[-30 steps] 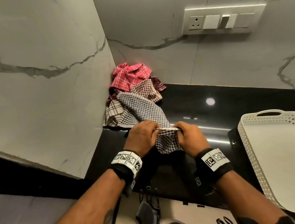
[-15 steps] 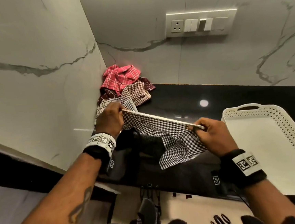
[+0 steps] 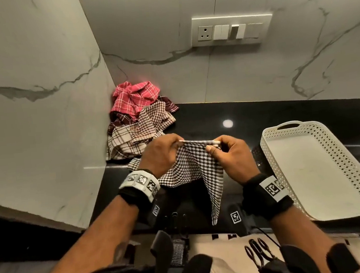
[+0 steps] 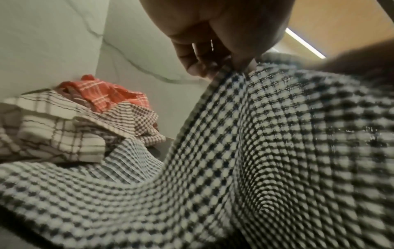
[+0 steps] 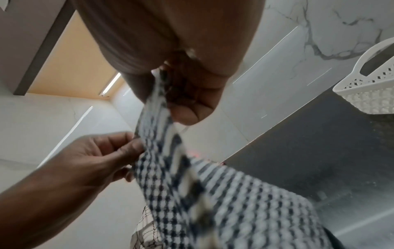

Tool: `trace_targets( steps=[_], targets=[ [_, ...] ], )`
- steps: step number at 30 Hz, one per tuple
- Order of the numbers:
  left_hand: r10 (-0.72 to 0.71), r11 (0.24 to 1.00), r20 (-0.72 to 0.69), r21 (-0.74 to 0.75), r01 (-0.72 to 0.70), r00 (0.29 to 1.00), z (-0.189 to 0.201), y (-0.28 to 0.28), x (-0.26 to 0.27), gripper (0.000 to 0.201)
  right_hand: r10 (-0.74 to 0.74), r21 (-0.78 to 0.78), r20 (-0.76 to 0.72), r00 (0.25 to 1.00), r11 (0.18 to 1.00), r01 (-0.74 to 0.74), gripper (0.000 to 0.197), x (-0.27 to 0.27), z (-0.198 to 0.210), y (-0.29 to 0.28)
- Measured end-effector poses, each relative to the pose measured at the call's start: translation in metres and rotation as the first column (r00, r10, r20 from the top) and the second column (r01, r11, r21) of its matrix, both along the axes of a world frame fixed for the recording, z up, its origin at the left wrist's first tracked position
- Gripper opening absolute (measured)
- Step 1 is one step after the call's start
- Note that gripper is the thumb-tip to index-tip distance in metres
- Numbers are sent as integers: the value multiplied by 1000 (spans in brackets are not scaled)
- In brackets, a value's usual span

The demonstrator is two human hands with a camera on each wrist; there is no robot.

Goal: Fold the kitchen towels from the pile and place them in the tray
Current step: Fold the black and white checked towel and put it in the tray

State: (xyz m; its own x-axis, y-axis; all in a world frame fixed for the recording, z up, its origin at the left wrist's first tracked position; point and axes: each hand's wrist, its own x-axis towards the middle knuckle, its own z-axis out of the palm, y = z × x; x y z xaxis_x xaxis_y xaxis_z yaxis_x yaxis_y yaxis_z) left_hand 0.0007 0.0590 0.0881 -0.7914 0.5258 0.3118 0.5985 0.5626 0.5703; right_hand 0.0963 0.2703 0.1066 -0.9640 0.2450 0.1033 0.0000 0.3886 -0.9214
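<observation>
Your left hand and right hand each pinch top hem of black-and-white checked towel, thumb against curled fingers, hands near together. Towel hangs above black counter, left of white perforated tray. Towel pile sits left of tray, in wall corner.

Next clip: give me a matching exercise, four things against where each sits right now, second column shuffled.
Things:
1. black-and-white checked towel
2. red plaid towel
3. white tray
4. switch panel

Places:
A. on the back wall
B. top of the pile in the corner
C. on the counter at the right
D. held up by its top edge in both hands

Pairs: 1-D, 2-B, 3-C, 4-A
</observation>
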Motion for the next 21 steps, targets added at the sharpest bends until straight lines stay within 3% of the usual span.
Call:
trace_targets(
  steps=[3, 5, 8, 10, 13, 17, 21],
  targets=[
    [48, 995, 22, -91, -46, 999, 4, -22, -16, 11, -58, -116, -52, 997, 992, 52, 5, -2, 7, -4],
    [-69, 996, 9, -51, 70, 998, 5, -26, -17, 23, -47, -149, -62, 997, 988, 38, 8, -8, 9, -15],
    [-288, 955, -14, 69, 289, 957, 11, -14, -8, 52, 38, -61, -74, 997, 997, -42, 13, -18, 4, -36],
    [-335, 929, -20, 159, 334, 942, 16, -4, -4, 38, 42, -15, -92, 995, 999, -43, 13, -21, 0, -45],
    [-247, 917, -59, 307, 253, 967, 24, -2, -8, 8, 10, 48, -52, 999, 999, -7, 17, -20, -16, -44],
    [-131, 919, -61, 367, 144, 989, 25, -23, -27, 5, 77, 232, 198, 977, 965, -123, 21, -5, -59, -28],
    [-45, 955, -17, 294, 48, 999, 20, -61, -47, 2, -121, 355, 150, 981, 933, 61, 8, 19, -51, 9]
  ],
)
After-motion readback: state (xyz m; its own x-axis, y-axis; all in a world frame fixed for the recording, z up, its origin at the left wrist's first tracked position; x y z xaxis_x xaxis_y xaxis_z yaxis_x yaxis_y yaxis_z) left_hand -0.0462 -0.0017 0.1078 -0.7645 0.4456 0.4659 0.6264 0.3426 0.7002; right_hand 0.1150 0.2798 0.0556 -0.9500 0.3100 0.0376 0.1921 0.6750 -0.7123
